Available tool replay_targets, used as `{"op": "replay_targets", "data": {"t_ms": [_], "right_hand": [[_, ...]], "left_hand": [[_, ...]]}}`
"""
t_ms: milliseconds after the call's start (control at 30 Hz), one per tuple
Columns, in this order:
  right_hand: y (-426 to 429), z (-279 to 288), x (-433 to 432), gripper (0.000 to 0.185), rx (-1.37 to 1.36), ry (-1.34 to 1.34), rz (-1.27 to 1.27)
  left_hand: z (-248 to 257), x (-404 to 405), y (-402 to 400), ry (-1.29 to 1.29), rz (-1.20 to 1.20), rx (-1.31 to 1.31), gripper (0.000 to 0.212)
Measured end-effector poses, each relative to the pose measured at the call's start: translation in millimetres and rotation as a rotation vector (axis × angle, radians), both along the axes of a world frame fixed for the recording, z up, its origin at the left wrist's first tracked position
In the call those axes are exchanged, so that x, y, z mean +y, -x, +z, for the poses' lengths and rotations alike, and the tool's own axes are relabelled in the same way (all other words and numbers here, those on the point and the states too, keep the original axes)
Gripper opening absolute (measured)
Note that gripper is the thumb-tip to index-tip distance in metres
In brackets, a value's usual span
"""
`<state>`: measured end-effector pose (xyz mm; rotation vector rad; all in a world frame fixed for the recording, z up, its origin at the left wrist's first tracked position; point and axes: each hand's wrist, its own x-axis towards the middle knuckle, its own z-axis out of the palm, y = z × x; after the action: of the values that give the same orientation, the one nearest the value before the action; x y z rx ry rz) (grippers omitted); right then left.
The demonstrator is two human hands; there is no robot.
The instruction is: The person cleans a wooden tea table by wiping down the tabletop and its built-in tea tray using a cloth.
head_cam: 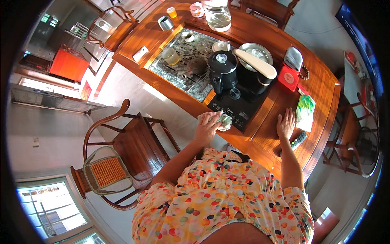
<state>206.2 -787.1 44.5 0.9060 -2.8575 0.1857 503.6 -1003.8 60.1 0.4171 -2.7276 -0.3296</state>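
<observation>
My left hand grips a crumpled pale cloth at the near edge of a wooden tea table. The cloth lies beside the front of a black glass cooker panel with printed controls. Flat on the tabletop, my right hand holds nothing. Just to its right is a green-and-white soft packet. A dark remote control lies by my right wrist. On the cooker stands a black kettle with a clear lid knob.
A dark stone tea tray bears a glass cup and a dark teapot. Behind stands a glass pitcher. A long beige handle crosses a metal dish. Right: a red box. Left: a wooden armchair.
</observation>
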Motion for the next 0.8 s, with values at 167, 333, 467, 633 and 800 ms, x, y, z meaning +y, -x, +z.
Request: {"op": "replay_targets", "data": {"t_ms": [167, 333, 467, 633, 800], "right_hand": [[4.0, -7.2, 1.5, 0.046, 0.001, 0.059, 0.047], [-61.0, -6.8, -22.0, 0.045, 0.127, 0.314, 0.115], [-133.9, -13.6, -47.8, 0.043, 0.022, 0.271, 0.147], [-172.8, -7.4, -93.6, 0.033, -0.081, 0.204, -0.190], [-166.0, -30.1, -98.1, 0.022, 0.059, 0.150, -0.542]], "left_hand": [[-10.4, -59.3, -30.7, 0.033, 0.117, -0.022, 0.022], [-17.4, -130.8, -55.7, -0.007, 0.239, -0.099, 0.029], [-18.4, -196.6, -67.8, -0.016, 0.246, -0.091, 0.034], [-35.2, -298.8, -91.9, 0.046, 0.321, 0.120, 0.029], [-42.6, -396.3, -106.0, -0.012, 0.472, 0.030, 0.035]]}}
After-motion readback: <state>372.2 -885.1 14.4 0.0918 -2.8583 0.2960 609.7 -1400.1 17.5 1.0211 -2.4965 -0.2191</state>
